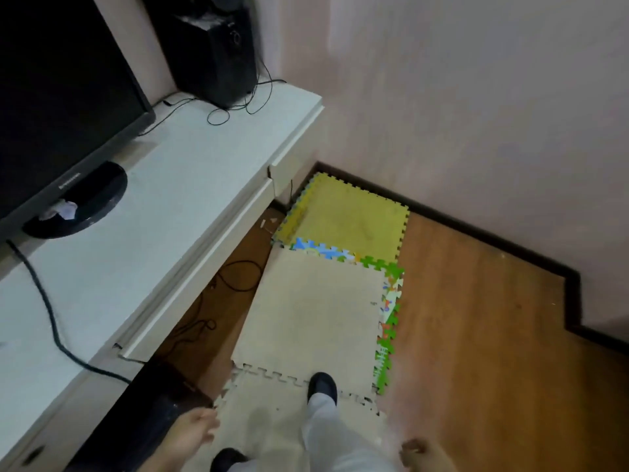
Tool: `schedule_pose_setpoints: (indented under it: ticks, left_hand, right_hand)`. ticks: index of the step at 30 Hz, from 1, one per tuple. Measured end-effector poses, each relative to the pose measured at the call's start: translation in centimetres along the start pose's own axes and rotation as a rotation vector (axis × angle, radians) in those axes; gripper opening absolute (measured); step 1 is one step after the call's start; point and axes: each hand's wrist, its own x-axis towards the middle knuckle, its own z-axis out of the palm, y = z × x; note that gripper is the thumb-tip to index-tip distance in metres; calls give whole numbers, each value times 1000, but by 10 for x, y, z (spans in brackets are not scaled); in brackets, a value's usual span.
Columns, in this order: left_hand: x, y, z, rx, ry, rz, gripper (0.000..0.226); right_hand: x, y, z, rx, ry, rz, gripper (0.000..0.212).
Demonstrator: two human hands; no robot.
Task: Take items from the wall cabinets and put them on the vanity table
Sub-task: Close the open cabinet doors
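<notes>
The person stands on pale foam mats (306, 321) on a wooden floor (493, 335), beside a long white surface (163, 206). Both hands hang low at the bottom of the view. The left hand (190, 434) is empty, its fingers spread loosely apart near the surface's near end. The right hand (420, 453) is partly cut off by the frame edge; its fingers curl loosely and hold nothing. A dark screen (58, 107) stands on its base at the surface's far left side, and a black speaker (218, 52) sits in the far corner against the wall, thin cables (238, 103) trailing beside it. No wall cabinet or item from one is in view.
</notes>
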Motion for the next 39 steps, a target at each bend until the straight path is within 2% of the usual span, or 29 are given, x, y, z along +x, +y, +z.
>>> schedule_pose_setpoints:
  ticks: [2,4,7,10,14,19,23,26,31,35,39]
  left_hand:
    - [-1,33,18,-59,57,-21,15]
    - [-4,67,33,-10,22,13,10]
    - [-10,118,52,94,-44,125,11]
    - [6,159,66,110,-38,175,16]
    - [33,191,86,144,-59,154,22]
    - [73,233,106,124,-77,31,29]
    - [117,307,112,136,-95,16,31]
    - [133,379,120,150,-89,87,22]
    - [150,485,143,152,-87,245,32]
    - [150,551,168,122,-153,294,34]
    - [161,600,193,38,-60,373,7]
  right_hand:
    - [-3,-28,-31,109,-32,61,26]
    - [6,-52,-61,168,-5,50,25]
    - [20,-91,-97,325,66,-16,19]
    - [26,-126,-121,437,88,-46,12]
    - [44,-143,-137,449,76,-42,28]
    - [83,-156,-155,441,31,70,11]
    - [122,-186,-194,429,38,157,9]
    - [151,-217,-231,434,57,163,11]
    - [195,-268,-288,559,105,76,13]
    - [235,-301,-346,526,93,48,18]
    - [283,-346,-416,403,89,-1,18]
